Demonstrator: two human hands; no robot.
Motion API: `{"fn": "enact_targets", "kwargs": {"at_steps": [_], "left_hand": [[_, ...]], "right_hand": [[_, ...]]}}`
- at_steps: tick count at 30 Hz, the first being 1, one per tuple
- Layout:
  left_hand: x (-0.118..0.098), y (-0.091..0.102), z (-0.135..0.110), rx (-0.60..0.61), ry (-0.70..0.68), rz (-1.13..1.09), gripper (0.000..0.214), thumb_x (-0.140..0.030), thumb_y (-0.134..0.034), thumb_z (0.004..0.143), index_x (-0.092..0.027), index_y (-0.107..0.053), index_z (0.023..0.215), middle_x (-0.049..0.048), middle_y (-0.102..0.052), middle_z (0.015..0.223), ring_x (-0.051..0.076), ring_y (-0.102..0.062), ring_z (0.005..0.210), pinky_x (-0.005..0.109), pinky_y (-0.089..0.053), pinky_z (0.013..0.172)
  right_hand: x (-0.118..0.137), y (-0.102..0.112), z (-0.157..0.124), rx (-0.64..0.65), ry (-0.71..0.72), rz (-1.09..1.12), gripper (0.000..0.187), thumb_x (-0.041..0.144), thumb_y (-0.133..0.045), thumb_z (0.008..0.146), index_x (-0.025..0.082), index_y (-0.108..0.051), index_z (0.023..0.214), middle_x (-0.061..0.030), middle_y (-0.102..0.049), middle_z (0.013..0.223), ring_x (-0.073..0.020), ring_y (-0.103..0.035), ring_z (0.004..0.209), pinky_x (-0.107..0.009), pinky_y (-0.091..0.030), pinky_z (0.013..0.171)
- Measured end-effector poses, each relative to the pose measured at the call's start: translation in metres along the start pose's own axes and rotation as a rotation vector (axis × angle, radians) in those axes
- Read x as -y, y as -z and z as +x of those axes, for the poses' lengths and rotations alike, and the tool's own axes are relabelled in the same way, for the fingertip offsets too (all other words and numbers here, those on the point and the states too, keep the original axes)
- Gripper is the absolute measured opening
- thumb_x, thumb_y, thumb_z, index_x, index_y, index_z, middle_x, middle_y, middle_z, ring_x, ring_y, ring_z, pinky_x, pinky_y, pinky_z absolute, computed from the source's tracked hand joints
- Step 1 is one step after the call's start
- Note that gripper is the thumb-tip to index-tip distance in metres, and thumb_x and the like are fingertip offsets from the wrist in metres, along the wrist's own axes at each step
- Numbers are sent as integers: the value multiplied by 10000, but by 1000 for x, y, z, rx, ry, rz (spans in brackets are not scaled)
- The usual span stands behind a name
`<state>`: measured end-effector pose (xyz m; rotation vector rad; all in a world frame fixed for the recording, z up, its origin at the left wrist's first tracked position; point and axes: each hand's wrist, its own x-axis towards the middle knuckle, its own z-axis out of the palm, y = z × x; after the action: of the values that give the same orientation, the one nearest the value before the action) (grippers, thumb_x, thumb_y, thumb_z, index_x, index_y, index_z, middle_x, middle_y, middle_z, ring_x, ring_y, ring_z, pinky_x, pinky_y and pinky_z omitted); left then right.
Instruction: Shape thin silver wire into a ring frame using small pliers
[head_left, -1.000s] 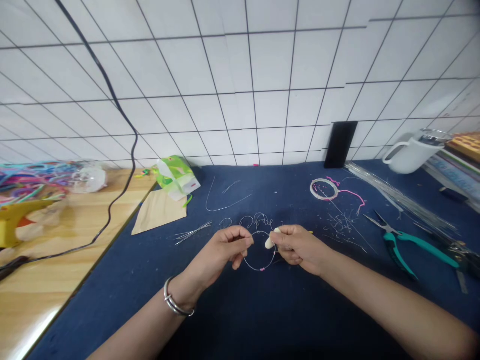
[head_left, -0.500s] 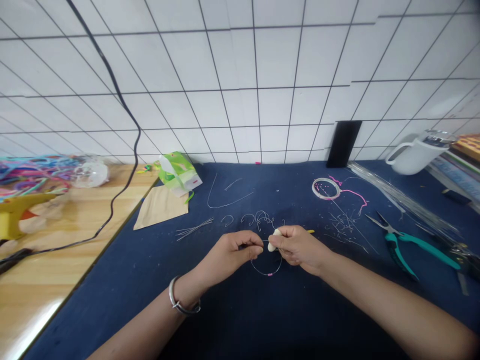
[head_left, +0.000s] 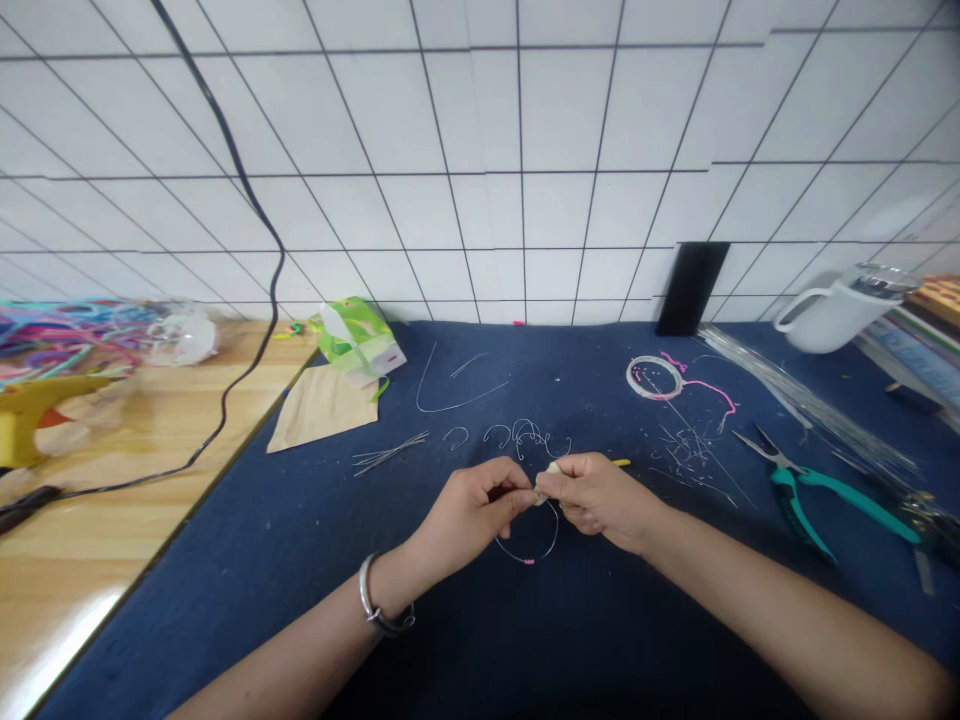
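Note:
Over a dark blue cloth (head_left: pixel 315 560), my left hand (head_left: pixel 469 510) and my right hand (head_left: pixel 592 495) meet fingertip to fingertip. Both pinch a thin wire loop (head_left: pixel 551 535) that hangs below them, with a small pink bead (head_left: pixel 529 562) at its lowest point. My right hand also grips a small cream-coloured piece (head_left: pixel 552 468) between thumb and fingers. A silver bangle sits on my left wrist. Just beyond the hands lie several curled wire pieces (head_left: pixel 517 435).
Teal-handled pliers (head_left: pixel 810 488) lie to the right, near a bundle of straight wires (head_left: pixel 795 395). A tape ring (head_left: pixel 651 377) with pink thread, a white jug (head_left: pixel 832 312), a brown paper bag (head_left: pixel 322 408), a green packet (head_left: pixel 358 345), a black cable (head_left: pixel 240 210) and a yellow glue gun (head_left: pixel 30 425) stand around.
My hands have drawn together until the fingertips touch. The wire loop has narrowed and hangs lower. The camera has shifted slightly.

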<state>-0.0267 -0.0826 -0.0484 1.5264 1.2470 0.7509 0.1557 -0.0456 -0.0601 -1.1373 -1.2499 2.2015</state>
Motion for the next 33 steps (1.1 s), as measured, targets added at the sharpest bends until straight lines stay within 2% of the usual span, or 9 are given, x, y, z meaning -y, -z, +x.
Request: {"fn": "enact_targets", "kwargs": {"at_steps": [8, 10, 13, 16, 22, 26, 29, 33], "left_hand": [[6, 5, 3, 41, 139, -186, 174, -332, -548, 789, -170, -600, 823, -18, -542, 651, 62, -483, 460, 183, -350, 445], [8, 5, 4, 54, 170, -242, 176, -333, -549, 789, -169, -600, 830, -16, -548, 666, 55, -476, 456, 179, -341, 438], [11, 4, 5, 63, 206, -350, 184, -340, -569, 780, -158, -587, 802, -20, -542, 650, 45, -463, 438, 167, -312, 411], [14, 3, 6, 62, 239, -481, 199, -350, -588, 770, -153, -567, 792, -25, -535, 635, 38, -453, 424, 157, -299, 391], [20, 2, 8, 52, 302, -680, 216, -357, -605, 760, -153, -535, 776, -16, -552, 663, 49, -488, 451, 159, -351, 400], [21, 3, 8, 67, 302, -700, 222, -357, -601, 767, -143, -550, 804, -5, -558, 671, 59, -514, 480, 165, -376, 421], [21, 4, 7, 76, 297, -691, 224, -360, -588, 778, -140, -560, 812, -3, -558, 669, 62, -519, 487, 169, -380, 426], [20, 4, 7, 97, 290, -657, 229, -361, -570, 791, -137, -576, 835, 0, -558, 671, 65, -523, 490, 175, -381, 435]], "right_hand": [[10, 2, -5, -22, -9, -133, 264, 436, -566, 768, 173, -562, 793, 93, -263, 480, -33, -214, 398, -173, -134, 370], [14, 2, -8, -60, 20, -281, 224, 405, -550, 778, 181, -563, 780, 81, -308, 499, -39, -249, 418, -176, -178, 389], [22, 2, -11, -141, 160, -631, 197, 352, -537, 784, 176, -578, 704, 42, -445, 561, -59, -370, 492, -192, -274, 456], [28, 2, -15, -152, 222, -845, 188, 315, -530, 783, 176, -590, 672, 22, -502, 596, -83, -430, 548, -202, -309, 492], [30, 3, -20, -40, 129, -846, 175, 288, -465, 818, 182, -586, 748, 15, -527, 605, -84, -490, 503, -188, -376, 458], [31, 5, -21, 16, 152, -834, 184, 234, -417, 837, 187, -594, 850, -10, -583, 757, -88, -540, 573, -198, -447, 510], [31, 7, -21, 3, 170, -855, 190, 213, -406, 844, 198, -584, 909, -5, -606, 782, -88, -554, 601, -204, -454, 543], [34, 11, -21, -76, 253, -915, 175, 198, -406, 849, 205, -577, 887, 12, -614, 757, -91, -563, 642, -224, -453, 613]]}}
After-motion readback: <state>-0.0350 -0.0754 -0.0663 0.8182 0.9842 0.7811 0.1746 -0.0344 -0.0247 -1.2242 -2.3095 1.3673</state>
